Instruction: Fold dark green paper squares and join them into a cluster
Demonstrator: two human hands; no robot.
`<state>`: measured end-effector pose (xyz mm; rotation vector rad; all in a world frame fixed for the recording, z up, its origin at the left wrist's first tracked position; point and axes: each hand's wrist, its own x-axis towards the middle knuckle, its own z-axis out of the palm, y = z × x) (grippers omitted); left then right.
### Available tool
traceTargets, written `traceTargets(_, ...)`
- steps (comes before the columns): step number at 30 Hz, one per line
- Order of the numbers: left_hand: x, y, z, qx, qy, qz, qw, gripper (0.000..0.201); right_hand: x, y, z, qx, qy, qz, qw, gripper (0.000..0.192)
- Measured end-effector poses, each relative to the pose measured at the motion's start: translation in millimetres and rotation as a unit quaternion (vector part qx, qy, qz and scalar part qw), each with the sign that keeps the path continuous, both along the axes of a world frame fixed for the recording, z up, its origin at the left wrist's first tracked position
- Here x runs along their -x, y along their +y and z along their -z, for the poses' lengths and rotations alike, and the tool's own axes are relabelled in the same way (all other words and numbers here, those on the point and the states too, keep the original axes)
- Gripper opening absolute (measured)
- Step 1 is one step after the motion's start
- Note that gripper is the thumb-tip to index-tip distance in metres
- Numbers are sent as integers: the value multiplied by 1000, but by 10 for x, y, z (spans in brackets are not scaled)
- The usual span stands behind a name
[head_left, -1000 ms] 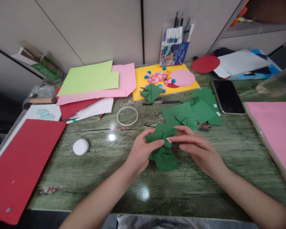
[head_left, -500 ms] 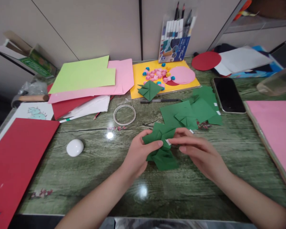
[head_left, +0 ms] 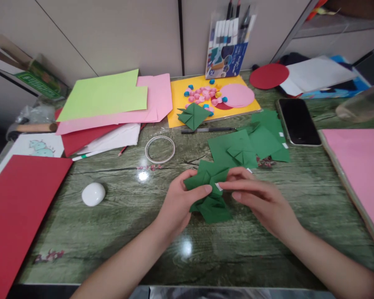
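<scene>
My left hand [head_left: 179, 197] grips a folded green paper piece [head_left: 213, 207], its thumb lying on top and its fingers mostly hidden underneath. The piece has several pointed flaps and stands over the table's near middle. A small white tab [head_left: 218, 187] is stuck on its right side. My right hand [head_left: 264, 199] has its fingers stretched out and apart; one fingertip touches the tab, and another finger reaches partly behind the paper. Just beyond lie more green folded papers [head_left: 243, 143], some with white tabs. Another green folded piece [head_left: 193, 117] rests on a yellow sheet [head_left: 176, 89].
A tape roll [head_left: 160, 149] and a white rounded object [head_left: 93, 194] lie left of my hands. Red [head_left: 25, 191], pink and lime paper [head_left: 102, 91] cover the left side. A phone [head_left: 298, 121] and a pink stack [head_left: 358, 166] sit right. A marker box [head_left: 226, 56] stands behind.
The view has shifted slightly, so most things sit a little further left. My hands keep nearly the same pose on the green folded paper, the right fingertip still at the white tab.
</scene>
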<state>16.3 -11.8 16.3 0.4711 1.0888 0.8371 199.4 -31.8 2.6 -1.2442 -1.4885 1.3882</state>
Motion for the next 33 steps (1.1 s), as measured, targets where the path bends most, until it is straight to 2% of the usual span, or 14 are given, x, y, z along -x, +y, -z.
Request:
traceTargets(11, 4, -17, 21, -14, -1, 3, 1000, 25, 75, -9, -128, -115, -108, 27, 987, 33)
traceTargets(33, -5, -26, 32, -8, 2, -2, 1000, 26, 79, -56, -101, -197, -185, 42, 962, 38)
